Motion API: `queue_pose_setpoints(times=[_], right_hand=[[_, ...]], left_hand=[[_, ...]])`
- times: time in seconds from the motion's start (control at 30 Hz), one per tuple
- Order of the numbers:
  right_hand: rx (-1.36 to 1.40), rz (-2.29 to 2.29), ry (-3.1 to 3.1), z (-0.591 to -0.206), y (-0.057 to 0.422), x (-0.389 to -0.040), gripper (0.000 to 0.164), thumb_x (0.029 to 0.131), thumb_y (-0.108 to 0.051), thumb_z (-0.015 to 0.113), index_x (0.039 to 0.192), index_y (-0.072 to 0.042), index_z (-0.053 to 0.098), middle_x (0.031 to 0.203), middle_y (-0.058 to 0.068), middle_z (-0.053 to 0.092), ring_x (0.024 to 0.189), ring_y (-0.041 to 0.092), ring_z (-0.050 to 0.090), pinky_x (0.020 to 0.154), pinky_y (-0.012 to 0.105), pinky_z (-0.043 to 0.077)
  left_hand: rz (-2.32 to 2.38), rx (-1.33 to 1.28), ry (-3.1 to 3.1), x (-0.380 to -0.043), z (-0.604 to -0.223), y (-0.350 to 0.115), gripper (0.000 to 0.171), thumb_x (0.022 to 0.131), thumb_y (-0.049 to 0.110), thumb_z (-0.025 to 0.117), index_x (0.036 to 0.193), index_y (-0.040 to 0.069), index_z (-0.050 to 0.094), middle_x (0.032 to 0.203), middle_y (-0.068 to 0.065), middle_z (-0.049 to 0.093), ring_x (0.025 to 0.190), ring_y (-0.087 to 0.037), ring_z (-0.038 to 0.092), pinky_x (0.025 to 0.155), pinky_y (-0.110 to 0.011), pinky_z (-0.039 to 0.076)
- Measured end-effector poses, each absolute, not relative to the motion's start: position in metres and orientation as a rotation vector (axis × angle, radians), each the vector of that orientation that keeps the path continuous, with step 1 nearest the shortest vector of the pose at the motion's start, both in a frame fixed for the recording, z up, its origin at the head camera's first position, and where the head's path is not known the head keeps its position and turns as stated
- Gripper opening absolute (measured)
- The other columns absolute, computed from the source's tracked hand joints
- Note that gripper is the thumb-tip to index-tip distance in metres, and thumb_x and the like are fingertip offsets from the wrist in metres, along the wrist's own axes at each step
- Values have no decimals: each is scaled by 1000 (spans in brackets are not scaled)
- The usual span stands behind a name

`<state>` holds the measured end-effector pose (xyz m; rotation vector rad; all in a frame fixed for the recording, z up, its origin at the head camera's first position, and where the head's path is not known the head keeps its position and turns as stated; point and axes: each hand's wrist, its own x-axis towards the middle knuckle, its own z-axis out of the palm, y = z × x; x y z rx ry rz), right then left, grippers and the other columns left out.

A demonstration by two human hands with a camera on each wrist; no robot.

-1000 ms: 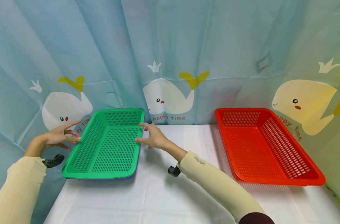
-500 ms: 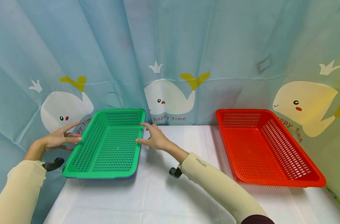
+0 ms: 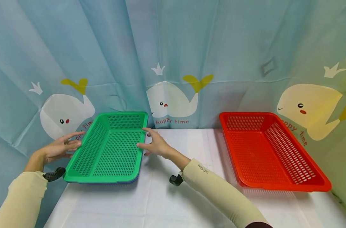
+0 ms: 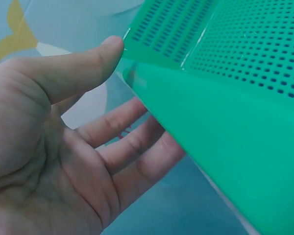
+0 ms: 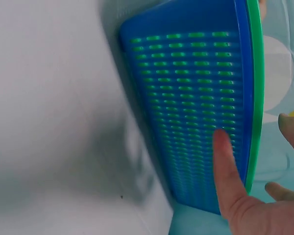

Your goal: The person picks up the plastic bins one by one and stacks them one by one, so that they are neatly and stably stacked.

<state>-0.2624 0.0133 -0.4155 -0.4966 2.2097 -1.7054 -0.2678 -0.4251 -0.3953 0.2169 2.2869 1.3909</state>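
Left hand [image 3: 55, 151]: nine o'clock of the green basket [image 3: 118, 154], fingers loosely spread by its rim.
Green basket: nested in the blue basket [image 5: 195, 98], ten o'clock on the bench [image 3: 118, 205].
Right hand [image 3: 157, 145]: green basket's three o'clock, fingers apart, ungripping.
Red basket [image 3: 255, 158]: two o'clock, above a clear basket [image 3: 270, 191].

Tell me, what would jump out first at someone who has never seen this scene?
Probably the bright red basket on the right of the table, against all that pale blue. Next, the green basket on the left, nested in a blue basket, with the left hand and right hand at its two sides. Behind everything hangs a curtain with cartoon whales.
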Motion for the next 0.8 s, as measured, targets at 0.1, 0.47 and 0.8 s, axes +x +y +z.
queue_pose_setpoints(times=[0.1,0.47,0.8], right_hand=[[-458,-1730,2161,-415,13,-261,80,94,-23,78,161,-23,34,151,21,41,80,38,75,100,43,55],[-450,-1761,2072,-417,10,-263,90,89,-7,81,163,-11,29,144,18,46,81,39,75,82,35,62],[-444,-1735,2101,-416,9,-262,90,89,-8,82,162,-9,30,144,16,46,79,35,76,91,33,58]], left_hand=[[1384,239,2285,-266,-395,-425,69,110,24,52,167,18,12,164,-32,14,143,-61,24,97,-52,53],[1406,243,2253,-265,-394,-428,71,107,17,57,166,14,17,165,-31,4,116,12,46,87,-41,56],[1393,248,2270,-266,-395,-428,71,106,17,59,166,14,19,164,-30,7,116,10,48,83,-41,56]])
